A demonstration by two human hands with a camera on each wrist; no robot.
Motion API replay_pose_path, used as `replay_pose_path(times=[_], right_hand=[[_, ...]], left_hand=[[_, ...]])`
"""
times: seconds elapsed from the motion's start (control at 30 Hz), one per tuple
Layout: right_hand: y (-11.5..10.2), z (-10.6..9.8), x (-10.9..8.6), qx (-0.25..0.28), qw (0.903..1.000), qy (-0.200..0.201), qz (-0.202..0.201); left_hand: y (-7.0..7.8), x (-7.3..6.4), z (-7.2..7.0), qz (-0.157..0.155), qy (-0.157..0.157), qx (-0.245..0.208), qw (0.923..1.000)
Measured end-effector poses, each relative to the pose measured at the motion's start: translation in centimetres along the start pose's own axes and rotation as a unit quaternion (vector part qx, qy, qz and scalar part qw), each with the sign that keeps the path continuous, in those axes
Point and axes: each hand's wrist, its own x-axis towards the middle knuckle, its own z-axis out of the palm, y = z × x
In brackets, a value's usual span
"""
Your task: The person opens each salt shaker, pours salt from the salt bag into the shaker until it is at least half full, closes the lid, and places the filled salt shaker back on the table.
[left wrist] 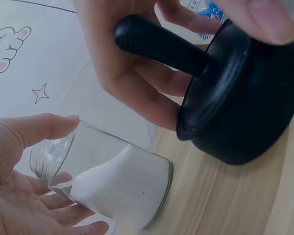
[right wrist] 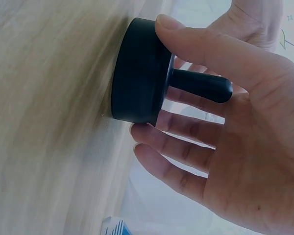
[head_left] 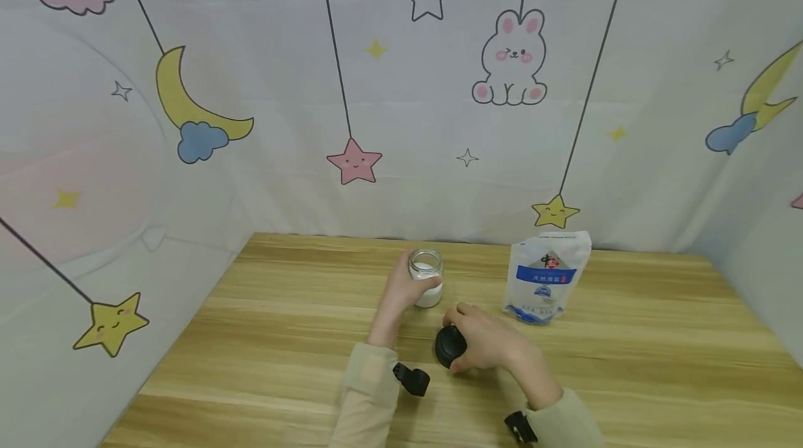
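My left hand (head_left: 409,288) holds a clear glass jar (left wrist: 118,196), open at the top and partly filled with white granules (left wrist: 122,181). Its thumb lies at the jar's neck, with the fingers round the far side. Closer to me and to the right, my right hand (head_left: 486,340) grips a black round lid-like piece (right wrist: 139,73) with a stubby rod sticking out of one face. The thumb presses one side of the rim and the fingertips are at the other. In the right wrist view the rod points toward the palm and the broad side faces the wooden table.
A white stand-up pouch (head_left: 544,281) with a blue band stands behind the right hand, to its right. The wooden table (head_left: 282,336) ends at a patterned cloth backdrop (head_left: 426,99). Black camera mounts (head_left: 412,380) sit on both wrists.
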Motion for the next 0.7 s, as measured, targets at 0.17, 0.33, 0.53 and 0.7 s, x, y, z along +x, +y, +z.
replay_pose_path(times=[0.17,0.33,0.53,0.7], right_hand=[[-0.02,-0.01,0.04,-0.013,0.9999,0.006,-0.008],[0.06,0.00,0.03,-0.011,0.9998,0.012,-0.008],[0.24,-0.24,-0.06,-0.007,0.9997,0.022,-0.008],[0.41,-0.60,-0.09,0.005,0.9994,0.034,0.005]], left_hand=[[-0.06,-0.09,-0.04,-0.004,0.001,-0.005,1.0000],[0.00,-0.14,-0.11,-0.007,0.000,-0.005,1.0000],[-0.14,0.05,-0.08,-0.014,-0.008,0.002,0.9999],[-0.16,0.03,-0.10,-0.013,-0.008,-0.004,0.9999]])
